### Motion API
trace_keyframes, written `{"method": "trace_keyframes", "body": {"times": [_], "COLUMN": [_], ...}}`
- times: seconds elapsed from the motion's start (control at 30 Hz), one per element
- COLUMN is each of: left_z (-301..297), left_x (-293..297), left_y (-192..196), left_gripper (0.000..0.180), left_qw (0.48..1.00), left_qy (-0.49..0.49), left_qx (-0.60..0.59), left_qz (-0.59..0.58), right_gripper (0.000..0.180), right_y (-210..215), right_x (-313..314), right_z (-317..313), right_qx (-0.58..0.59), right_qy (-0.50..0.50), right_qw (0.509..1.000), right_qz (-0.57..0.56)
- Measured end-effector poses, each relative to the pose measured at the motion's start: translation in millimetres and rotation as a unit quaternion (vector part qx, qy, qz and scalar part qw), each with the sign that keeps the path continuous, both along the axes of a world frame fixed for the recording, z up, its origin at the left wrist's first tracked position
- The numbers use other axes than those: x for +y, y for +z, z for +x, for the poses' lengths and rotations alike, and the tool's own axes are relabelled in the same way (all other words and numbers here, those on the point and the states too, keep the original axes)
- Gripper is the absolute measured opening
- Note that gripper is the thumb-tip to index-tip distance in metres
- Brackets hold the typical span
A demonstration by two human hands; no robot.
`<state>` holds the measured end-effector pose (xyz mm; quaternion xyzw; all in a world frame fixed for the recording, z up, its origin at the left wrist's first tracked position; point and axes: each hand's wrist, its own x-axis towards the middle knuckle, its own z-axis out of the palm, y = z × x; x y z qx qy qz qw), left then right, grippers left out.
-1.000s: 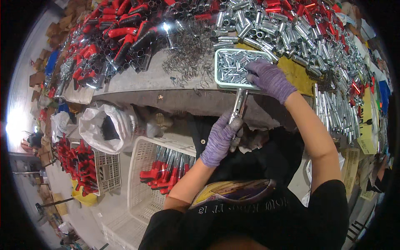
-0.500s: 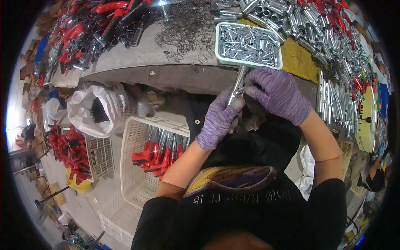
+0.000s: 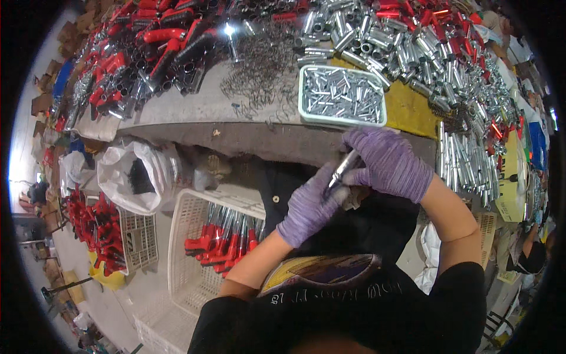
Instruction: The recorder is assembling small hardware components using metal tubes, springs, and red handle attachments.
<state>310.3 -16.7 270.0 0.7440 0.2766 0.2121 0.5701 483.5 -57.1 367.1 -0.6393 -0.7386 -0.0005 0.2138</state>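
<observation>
Both my hands wear purple knit gloves and meet in front of my chest, below the bench edge. My left hand [image 3: 309, 206] grips the lower end of a slim shiny metal tube [image 3: 344, 170] that points up and to the right. My right hand [image 3: 389, 162] closes over the tube's upper end. Just above the hands, a white tray [image 3: 302, 94] full of small silver metal sleeves sits on the bench.
The grey workbench [image 3: 194, 109] carries red-handled tools [image 3: 159, 47], a scatter of wire springs [image 3: 262, 65] and heaps of silver tubes [image 3: 466, 153]. Below left stand a white basket [image 3: 183, 236] of red-handled parts, a white plastic bag [image 3: 127, 177] and a grey crate [image 3: 138, 242].
My right hand left the tray and came down to the tube held by my left hand. The view tilted downward, so the bench and tray slid up in the picture.
</observation>
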Motion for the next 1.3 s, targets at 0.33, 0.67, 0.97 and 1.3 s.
{"method": "trace_keyframes", "body": {"times": [0.33, 0.67, 0.97, 1.3], "left_z": [-9.9, -45.7, -60.9, -32.2], "left_x": [-19.3, -1.4, -8.2, 1.7], "left_y": [-16.5, -18.9, -33.0, -22.2], "left_gripper": [0.048, 0.032, 0.029, 0.042], "left_qw": [0.915, 0.92, 0.892, 0.913], "left_qy": [-0.085, -0.021, 0.103, 0.027], "left_qx": [-0.098, -0.087, -0.069, -0.077], "left_qz": [-0.382, -0.381, -0.435, -0.399], "right_gripper": [0.029, 0.035, 0.03, 0.028], "right_y": [21.4, -18.6, 7.0, 9.3], "right_x": [18.2, 161.9, 102.3, -11.5], "right_z": [44.0, 326.2, 171.3, 102.2], "right_qx": [0.142, 0.158, 0.441, 0.518], "right_qy": [-0.068, -0.438, -0.243, -0.12], "right_qw": [0.967, 0.885, 0.845, 0.82], "right_qz": [-0.199, 0.002, 0.181, 0.212]}}
